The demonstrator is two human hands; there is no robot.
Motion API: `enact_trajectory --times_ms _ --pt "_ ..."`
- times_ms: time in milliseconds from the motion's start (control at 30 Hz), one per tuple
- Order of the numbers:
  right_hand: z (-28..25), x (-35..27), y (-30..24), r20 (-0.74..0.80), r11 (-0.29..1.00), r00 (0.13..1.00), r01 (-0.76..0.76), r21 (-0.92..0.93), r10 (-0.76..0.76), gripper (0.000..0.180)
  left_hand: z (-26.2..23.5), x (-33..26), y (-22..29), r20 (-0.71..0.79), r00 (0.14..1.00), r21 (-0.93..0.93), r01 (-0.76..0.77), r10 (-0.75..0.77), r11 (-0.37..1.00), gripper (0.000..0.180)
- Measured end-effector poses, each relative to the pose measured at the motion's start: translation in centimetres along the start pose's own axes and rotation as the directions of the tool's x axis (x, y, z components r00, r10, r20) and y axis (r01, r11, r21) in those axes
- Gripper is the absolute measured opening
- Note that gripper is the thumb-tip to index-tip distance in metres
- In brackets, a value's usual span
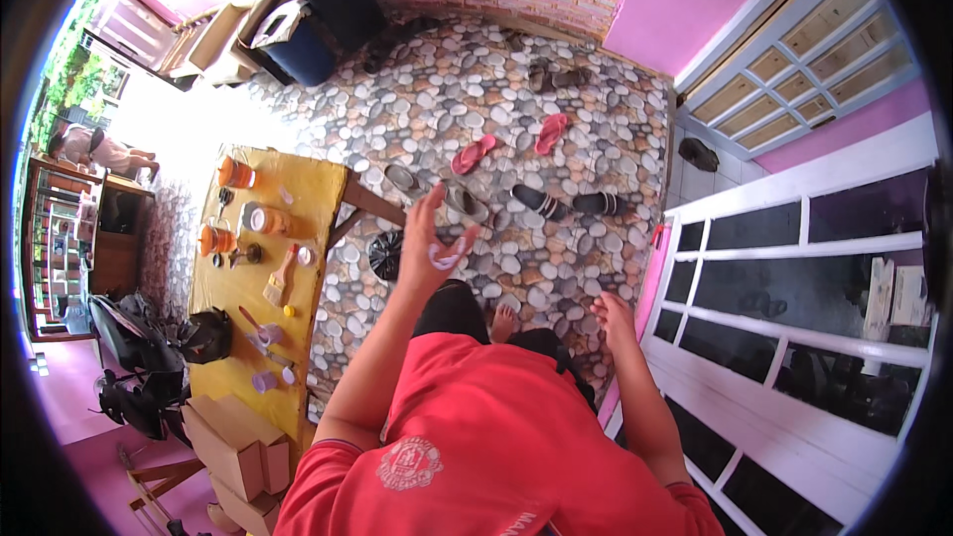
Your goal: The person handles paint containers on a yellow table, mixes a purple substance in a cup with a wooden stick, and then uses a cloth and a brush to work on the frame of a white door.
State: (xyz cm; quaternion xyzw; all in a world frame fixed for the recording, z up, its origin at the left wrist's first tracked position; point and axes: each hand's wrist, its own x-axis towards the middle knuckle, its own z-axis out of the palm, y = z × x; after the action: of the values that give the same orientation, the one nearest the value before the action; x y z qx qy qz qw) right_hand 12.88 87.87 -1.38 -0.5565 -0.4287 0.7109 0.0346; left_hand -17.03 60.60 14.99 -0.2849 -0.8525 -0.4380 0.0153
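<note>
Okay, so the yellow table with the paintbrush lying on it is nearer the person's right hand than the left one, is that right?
Not quite, the hands are swapped: the head view shows the yellow table with the paintbrush lying on it nearer the left hand than the right hand.

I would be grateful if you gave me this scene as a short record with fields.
Left hand: raised, fingers curved; whether it holds anything is unclear
Right hand: lower, fingers curled; grip unclear
Table: yellow-topped, at left
On table: brush, orange containers
Boxes: cardboard, by the table's near end
Floor: pebble-patterned
Footwear: includes grey shoes, pink sandals
Bin: blue, upper left
Glazed panel: white-framed, at right
</note>
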Motion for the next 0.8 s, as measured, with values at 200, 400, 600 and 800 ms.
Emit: enact_trajectory --times_ms 200,400,600,800 --pt "-2.6 4.7 -2.6 -0.071 0.995 0.997 0.007 0.099 0.0 0.02 7.8 10.0 3.4 0.058 0.99 0.0 -0.127 0.127 0.992 0.082" --pt "-4.4 10.1 -7.3 -0.174 0.983 0.985 0.017 0.185 0.016 0.017 19.6 21.1 2.7 0.088 0.958 -0.153 -0.259 0.274 0.954 0.08" --pt "-7.8 15.2 -18.2 -0.419 0.978 0.893 -0.095 0.187 0.167 0.021 28.1 32.2 2.8 0.186 0.95 -0.199 -0.215 0.252 0.956 0.082" --pt "-8.4 20.7 -30.0 -0.484 0.97 0.875 0.092 0.227 0.031 0.023 35.3 44.7 4.9 0.351 0.884 -0.109 -0.29 0.31 0.951 0.078"
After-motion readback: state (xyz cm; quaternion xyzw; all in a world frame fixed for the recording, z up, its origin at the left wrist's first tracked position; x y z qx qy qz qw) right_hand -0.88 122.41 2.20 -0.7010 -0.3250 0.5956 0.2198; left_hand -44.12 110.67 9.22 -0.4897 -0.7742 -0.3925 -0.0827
